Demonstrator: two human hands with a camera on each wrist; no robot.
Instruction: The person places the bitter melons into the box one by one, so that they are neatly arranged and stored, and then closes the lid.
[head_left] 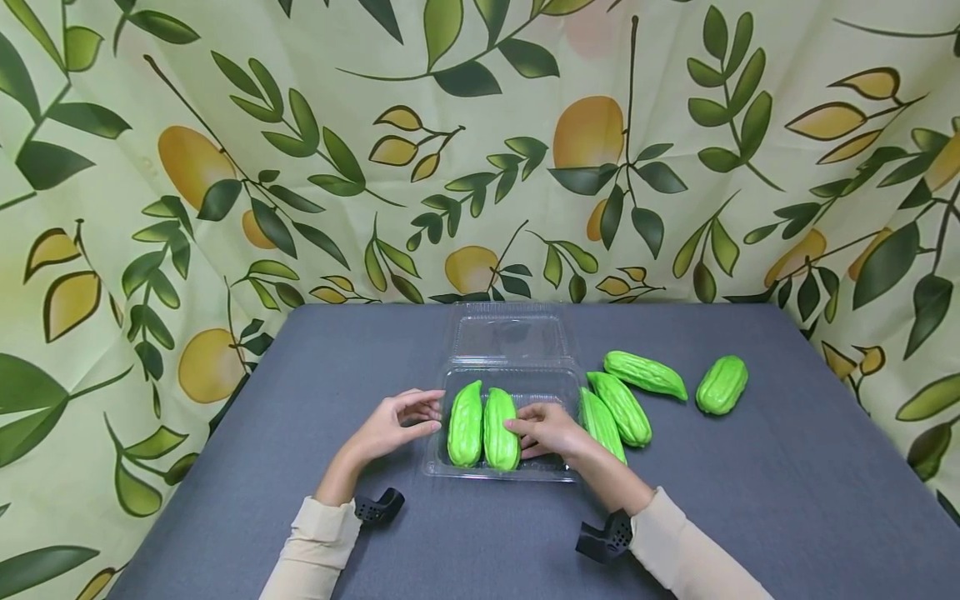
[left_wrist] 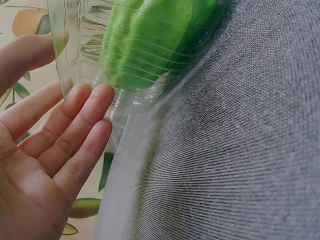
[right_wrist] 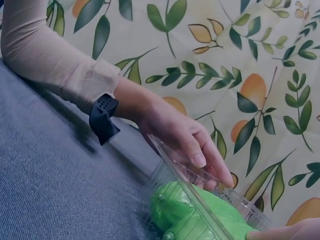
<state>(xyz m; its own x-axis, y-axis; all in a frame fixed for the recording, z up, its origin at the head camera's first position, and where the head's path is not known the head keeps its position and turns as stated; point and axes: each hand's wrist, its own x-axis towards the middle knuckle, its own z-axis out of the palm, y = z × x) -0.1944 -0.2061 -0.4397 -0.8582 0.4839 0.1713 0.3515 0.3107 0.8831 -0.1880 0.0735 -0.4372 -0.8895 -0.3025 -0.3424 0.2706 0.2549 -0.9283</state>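
Two bright green ridged bitter melons lie side by side in the clear plastic clamshell box, the left melon beside the right melon. My right hand reaches into the box, its thumb tip touching the right melon and its other fingers along that melon's right side, not wrapped round it. In the right wrist view a fingertip meets the green surface. My left hand is at the box's left wall, fingers extended; in the left wrist view its fingers lie close against the clear wall.
The box's hinged lid stands open towards the back. Several more bitter melons lie on the grey cloth-covered table to the right, one apart from the others. A leaf-patterned curtain hangs behind.
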